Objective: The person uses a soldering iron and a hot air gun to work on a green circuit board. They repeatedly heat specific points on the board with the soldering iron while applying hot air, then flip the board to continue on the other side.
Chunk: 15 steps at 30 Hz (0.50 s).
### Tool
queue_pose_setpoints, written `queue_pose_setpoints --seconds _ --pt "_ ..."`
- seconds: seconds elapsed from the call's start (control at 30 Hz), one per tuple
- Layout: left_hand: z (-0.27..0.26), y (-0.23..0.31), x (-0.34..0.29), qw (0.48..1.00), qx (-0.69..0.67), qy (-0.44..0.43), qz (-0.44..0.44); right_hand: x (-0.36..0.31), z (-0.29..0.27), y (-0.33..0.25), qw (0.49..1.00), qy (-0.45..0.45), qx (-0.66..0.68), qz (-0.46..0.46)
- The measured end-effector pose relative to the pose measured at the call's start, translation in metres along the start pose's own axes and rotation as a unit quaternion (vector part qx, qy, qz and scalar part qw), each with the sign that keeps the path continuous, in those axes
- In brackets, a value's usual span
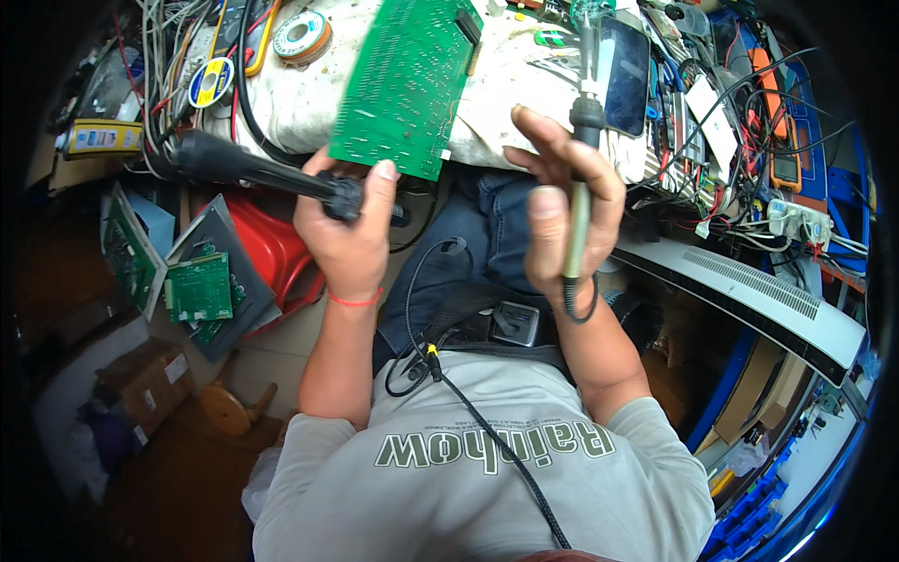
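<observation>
My left hand is closed around a black tube-shaped tool that looks like a flashlight, its wider end blurred and pointing left. A large green circuit board stands tilted just beyond that hand. Its near edge meets my left fingertips, and whether they grip it too I cannot tell. In my right hand is a soldering iron, upright, with its metal tip pointing away over the bench and its cord looping below the palm. The right index finger and thumb are apart, while the handle lies against the other fingers.
Solder spools and a bundle of cables lie on the bench cloth at left. A phone rests right of the iron, near tangled wires and an orange multimeter. More circuit boards lean by a red stool.
</observation>
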<state>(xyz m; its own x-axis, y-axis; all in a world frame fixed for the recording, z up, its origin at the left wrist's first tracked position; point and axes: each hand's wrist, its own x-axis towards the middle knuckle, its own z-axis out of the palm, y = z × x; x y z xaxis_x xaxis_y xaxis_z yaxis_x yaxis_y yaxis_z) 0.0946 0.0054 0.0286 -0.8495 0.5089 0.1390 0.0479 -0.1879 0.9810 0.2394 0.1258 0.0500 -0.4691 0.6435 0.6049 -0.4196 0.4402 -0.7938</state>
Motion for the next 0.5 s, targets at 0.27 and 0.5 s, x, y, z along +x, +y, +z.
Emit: queue_pose_setpoints --seconds 0.27,0.5 --pt "-0.012 -0.037 0.016 0.949 -0.262 0.069 -0.163 0.0 -0.037 0.013 0.987 0.083 0.01 0.141" --pt "-0.007 -0.064 0.021 0.919 -0.33 0.052 -0.208 0.004 -0.047 0.023 0.979 0.114 0.036 0.163"
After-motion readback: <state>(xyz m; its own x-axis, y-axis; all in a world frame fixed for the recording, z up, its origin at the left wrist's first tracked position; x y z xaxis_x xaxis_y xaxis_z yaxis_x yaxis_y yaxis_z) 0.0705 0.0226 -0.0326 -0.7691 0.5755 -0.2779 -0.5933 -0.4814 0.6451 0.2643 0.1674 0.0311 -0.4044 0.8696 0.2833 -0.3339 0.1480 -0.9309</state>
